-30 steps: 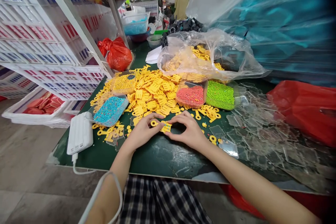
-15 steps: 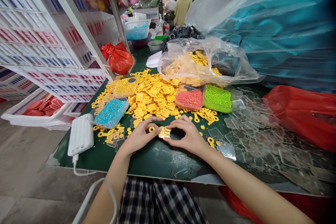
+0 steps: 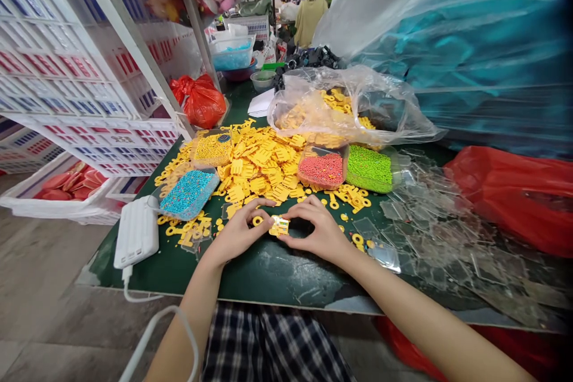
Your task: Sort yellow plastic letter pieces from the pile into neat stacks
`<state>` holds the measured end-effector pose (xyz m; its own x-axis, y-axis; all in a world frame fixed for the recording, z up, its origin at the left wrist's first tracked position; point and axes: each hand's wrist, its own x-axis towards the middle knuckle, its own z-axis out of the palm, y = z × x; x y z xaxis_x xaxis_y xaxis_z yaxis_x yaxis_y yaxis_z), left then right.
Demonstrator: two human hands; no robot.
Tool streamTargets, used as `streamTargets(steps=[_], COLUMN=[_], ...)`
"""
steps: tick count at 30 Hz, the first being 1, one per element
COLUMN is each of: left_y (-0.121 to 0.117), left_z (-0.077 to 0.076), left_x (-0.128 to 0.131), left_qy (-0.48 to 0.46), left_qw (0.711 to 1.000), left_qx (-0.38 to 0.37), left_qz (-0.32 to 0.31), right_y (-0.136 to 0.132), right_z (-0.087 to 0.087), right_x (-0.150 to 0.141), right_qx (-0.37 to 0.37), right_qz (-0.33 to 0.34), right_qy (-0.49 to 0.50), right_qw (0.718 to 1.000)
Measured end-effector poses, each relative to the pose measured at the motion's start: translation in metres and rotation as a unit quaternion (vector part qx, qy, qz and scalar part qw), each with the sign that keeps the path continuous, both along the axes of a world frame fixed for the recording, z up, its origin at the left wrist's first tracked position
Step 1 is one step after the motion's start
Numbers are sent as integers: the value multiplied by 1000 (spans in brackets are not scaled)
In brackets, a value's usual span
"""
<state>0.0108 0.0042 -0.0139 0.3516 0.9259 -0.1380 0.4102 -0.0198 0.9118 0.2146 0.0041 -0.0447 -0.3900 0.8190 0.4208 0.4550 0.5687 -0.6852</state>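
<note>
Hands [image 3: 239, 231] [image 3: 316, 229] around small yellow rectangular piece [image 3: 279, 226]

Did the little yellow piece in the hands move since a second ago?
No. The little yellow piece stays pinched between the left hand and right hand, just below the blue bead tray and red bead tray.

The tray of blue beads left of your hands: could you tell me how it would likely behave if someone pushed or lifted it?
The tray of blue beads looks like a thin clear shell, so it would probably flex when lifted. It is heaped full with no lid visible, so beads may well spill and roll if it tips. It rests partly on loose yellow pieces, so a push might make it rock.
</note>
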Motion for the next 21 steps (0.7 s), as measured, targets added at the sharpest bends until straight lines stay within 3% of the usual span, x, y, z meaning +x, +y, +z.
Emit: streamTargets(steps=[11,21], left_y=[1,2], left_z=[-1,0], left_x=[0,0], left_qy=[5,19], left_qw=[1000,1000], left_qx=[21,-13], left_qz=[6,0], right_y=[-3,-5], right_z=[-2,-7], right_x=[-3,-4], right_qx=[-14,-59], right_qz=[-10,-21], right_qy=[30,23], right_qw=[999,998])
